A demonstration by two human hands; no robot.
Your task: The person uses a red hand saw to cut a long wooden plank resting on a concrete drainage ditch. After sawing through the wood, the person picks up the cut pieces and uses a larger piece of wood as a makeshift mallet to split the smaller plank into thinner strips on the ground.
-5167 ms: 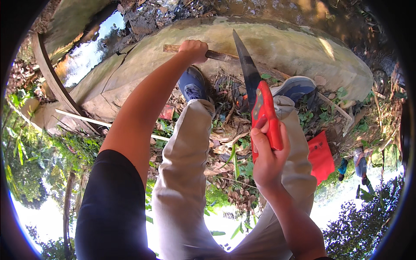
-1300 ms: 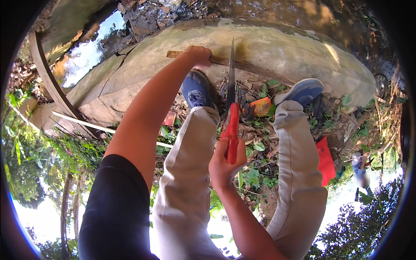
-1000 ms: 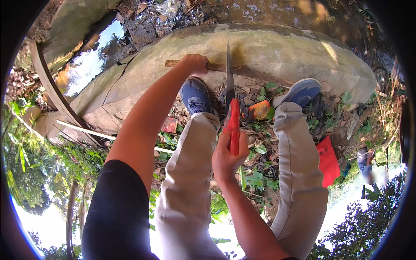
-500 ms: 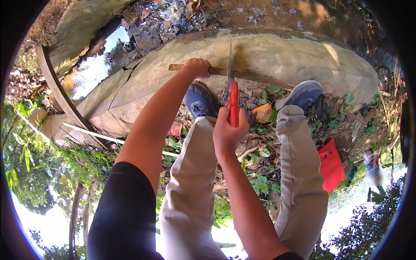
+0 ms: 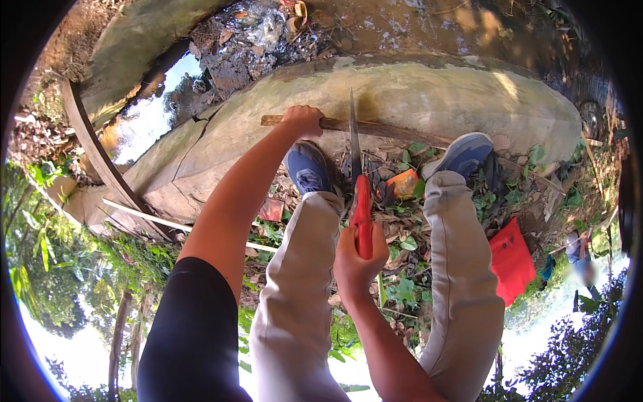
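My left hand [image 5: 305, 121] is closed round a narrow wooden stick [image 5: 395, 130] near its left end. The stick lies across the front of a low concrete ledge, its right part reaching toward my right shoe. In my right hand [image 5: 360, 261] is a handsaw [image 5: 362, 211] with a red handle, the fingers wrapped round the grip. Its tapered blade points away from me and crosses the stick just right of my left hand. How deep the teeth sit in the wood cannot be made out.
The curved concrete ledge [image 5: 429, 87] borders shallow muddy water [image 5: 402, 27]. My blue shoes [image 5: 308, 169] rest on leaf litter. A red cloth-like piece [image 5: 512, 261] lies right of my leg, an orange packet [image 5: 402, 184] between my feet. A plank [image 5: 100, 147] leans at left. Another person [image 5: 577, 248] is far right.
My right hand has drawn the saw back toward me, so its handle sits lower and less blade extends past the stick. My left hand keeps its hold; the view has shifted slightly.
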